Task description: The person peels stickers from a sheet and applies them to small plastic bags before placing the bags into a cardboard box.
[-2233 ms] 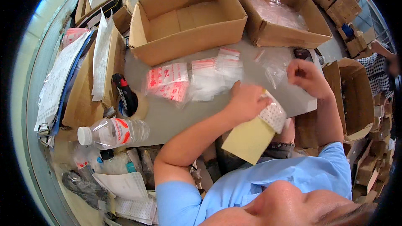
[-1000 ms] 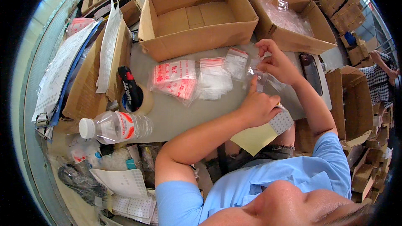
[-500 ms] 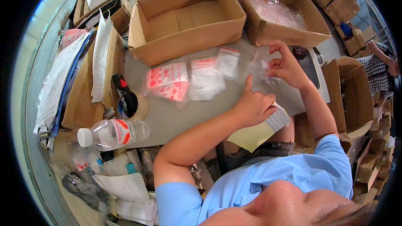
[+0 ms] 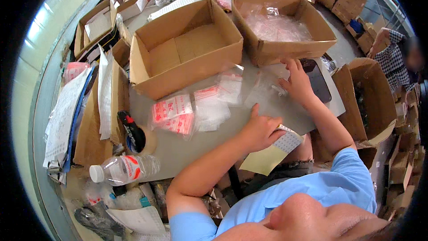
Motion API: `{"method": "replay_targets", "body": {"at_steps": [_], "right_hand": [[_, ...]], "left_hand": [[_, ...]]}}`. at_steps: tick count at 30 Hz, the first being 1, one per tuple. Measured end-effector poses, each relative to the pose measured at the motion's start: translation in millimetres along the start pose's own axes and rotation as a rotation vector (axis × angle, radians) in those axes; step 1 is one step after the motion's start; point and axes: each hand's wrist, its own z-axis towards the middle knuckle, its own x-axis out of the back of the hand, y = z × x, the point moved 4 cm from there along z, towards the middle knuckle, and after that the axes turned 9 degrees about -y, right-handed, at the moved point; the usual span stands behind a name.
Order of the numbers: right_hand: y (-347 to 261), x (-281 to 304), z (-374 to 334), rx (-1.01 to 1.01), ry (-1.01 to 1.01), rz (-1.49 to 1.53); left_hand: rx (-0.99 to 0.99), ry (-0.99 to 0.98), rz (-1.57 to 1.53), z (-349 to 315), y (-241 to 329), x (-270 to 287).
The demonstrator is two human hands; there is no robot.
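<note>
Carton [image 4: 267, 53] near right fingers [image 4: 292, 66]: clear bags [image 4: 274, 26] — side box [image 4: 378, 85]: dark, unclear.

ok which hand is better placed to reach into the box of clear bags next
Probably the right hand: close to that box, while the left hand is farther away, holding a dotted sheet.

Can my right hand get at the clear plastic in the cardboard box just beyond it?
Likely yes: your right hand is just in front of that box, whose top is open over the clear plastic. Only the near wall seems in the way.
</note>
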Motion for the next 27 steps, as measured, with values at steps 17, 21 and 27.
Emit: {"method": "replay_targets", "body": {"at_steps": [17,21,27], "right_hand": [[11.9,-0.6,4.3,-0.176,-0.396,0.099],[2.3,5.5,13.4,-0.159,-0.424,-0.171],[-50.9,-38.5,11.9,0.166,-0.713,-0.009]], "left_hand": [[-0.004,0.054,-0.022,0.0,-1.4,-1.5],[0.013,0.039,-0.019,1.2,-0.2,-1.7],[-0.009,0.089,0.001,-3.8,-3.5,-5.1]]}}
